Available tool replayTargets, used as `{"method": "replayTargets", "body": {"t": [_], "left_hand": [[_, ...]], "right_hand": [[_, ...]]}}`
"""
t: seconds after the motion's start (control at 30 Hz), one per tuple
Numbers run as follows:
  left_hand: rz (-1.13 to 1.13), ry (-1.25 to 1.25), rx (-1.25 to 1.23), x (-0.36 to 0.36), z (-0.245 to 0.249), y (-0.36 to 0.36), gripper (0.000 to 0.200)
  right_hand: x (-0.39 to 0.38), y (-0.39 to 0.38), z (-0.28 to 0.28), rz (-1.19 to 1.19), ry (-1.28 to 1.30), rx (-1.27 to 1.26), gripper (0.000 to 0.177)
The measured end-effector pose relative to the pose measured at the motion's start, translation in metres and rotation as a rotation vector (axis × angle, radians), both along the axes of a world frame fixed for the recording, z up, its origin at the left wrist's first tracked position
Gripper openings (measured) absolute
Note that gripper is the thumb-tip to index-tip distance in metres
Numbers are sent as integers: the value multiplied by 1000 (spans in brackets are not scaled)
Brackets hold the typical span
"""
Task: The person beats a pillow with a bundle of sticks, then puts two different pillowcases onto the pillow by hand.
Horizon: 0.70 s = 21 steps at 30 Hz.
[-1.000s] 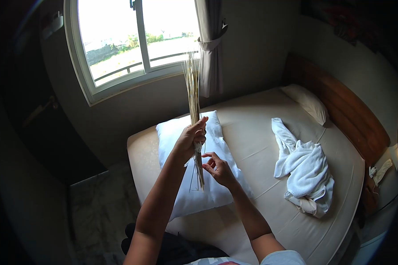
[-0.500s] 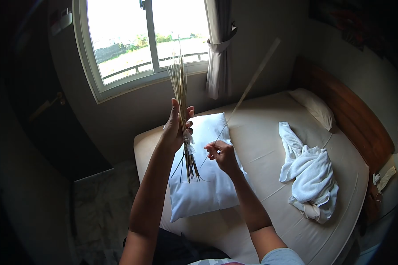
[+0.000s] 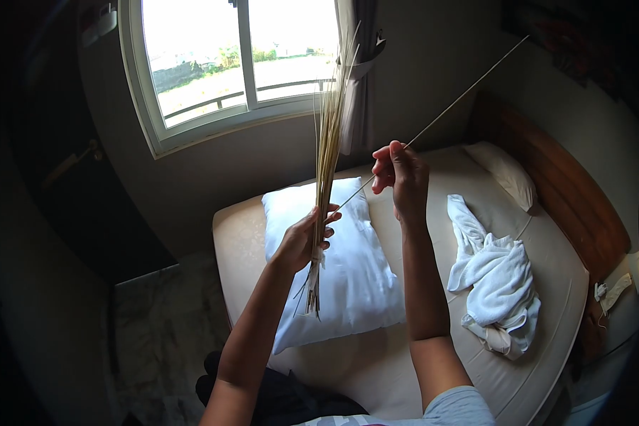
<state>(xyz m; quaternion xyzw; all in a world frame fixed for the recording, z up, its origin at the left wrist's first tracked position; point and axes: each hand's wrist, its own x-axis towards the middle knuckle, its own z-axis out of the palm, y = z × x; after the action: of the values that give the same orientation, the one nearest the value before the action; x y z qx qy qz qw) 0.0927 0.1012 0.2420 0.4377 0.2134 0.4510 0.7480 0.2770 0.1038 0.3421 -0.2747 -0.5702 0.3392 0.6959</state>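
Observation:
My left hand is wrapped round a bundle of thin, dry sticks, like a stick broom, held upright above a white pillow. A pale tie shows on the bundle just below my fingers. Between the fingertips of my right hand, one single long stick is pinched. It slants up to the right, and its lower end reaches the bundle close to my left fingers.
Both hands are over a bed with a beige sheet. A crumpled white towel lies on its right side, and a small pillow rests by the wooden headboard. Behind stand a window and a grey curtain.
My right hand has risen and moved right with the single stick. My left hand has shifted slightly right and down, and the bundle now leans a little to the right.

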Motion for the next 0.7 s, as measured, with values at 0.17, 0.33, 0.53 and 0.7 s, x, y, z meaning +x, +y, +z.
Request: {"method": "replayTargets", "body": {"t": [0.17,0.33,0.53,0.7], "left_hand": [[-63,-27,31,0,-4,2,47],[-20,-43,21,1,-6,1,48],[-22,-49,44,-2,-18,5,44],[54,381,174,0,-12,-6,42]], "right_hand": [[-10,-2,8,-75,-127,53,32],[-23,4,-1,-30,-154,56,29],[-29,25,-14,-93,-288,-20,32],[-26,49,-15,-359,-641,50,45]]}}
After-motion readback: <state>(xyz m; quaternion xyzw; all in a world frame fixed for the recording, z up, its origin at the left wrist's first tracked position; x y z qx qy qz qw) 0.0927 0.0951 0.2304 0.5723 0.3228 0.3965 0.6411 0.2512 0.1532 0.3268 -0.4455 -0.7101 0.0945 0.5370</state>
